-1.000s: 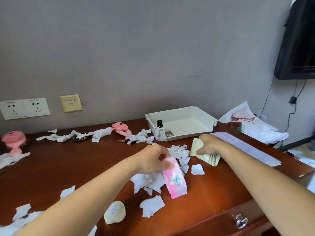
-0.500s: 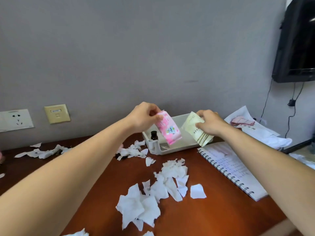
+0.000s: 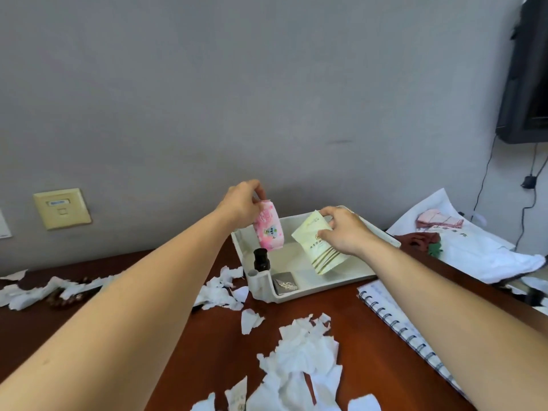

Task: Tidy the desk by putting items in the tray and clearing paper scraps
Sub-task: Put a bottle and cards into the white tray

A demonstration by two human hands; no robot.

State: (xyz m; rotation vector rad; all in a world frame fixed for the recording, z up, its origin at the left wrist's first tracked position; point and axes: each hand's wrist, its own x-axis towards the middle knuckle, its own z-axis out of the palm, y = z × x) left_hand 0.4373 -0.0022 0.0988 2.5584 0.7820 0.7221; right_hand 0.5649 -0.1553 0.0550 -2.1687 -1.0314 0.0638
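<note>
Over the white plastic tray (image 3: 326, 287), at the back of the reddish-brown wooden counter (image 3: 219, 351), two packets hang ready for dropping. The left hand (image 3: 241, 203) pinches the pink printed packet (image 3: 268, 229) by its top, fingers clamped; the right hand (image 3: 345, 231) grips the cream gold-striped pouch (image 3: 317, 247). Next, I judge: lower both, then release inside. Torn white paper scraps (image 3: 299, 351) litter the counter, a spiral notebook (image 3: 394, 307) lies to the right, and a grey wall stands behind.

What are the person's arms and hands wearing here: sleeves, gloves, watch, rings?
Nothing worn shows. The left forearm and right forearm are bare, no sleeve in frame. The left hand and right hand have no gloves; no watch, bracelet or ring is visible.
</note>
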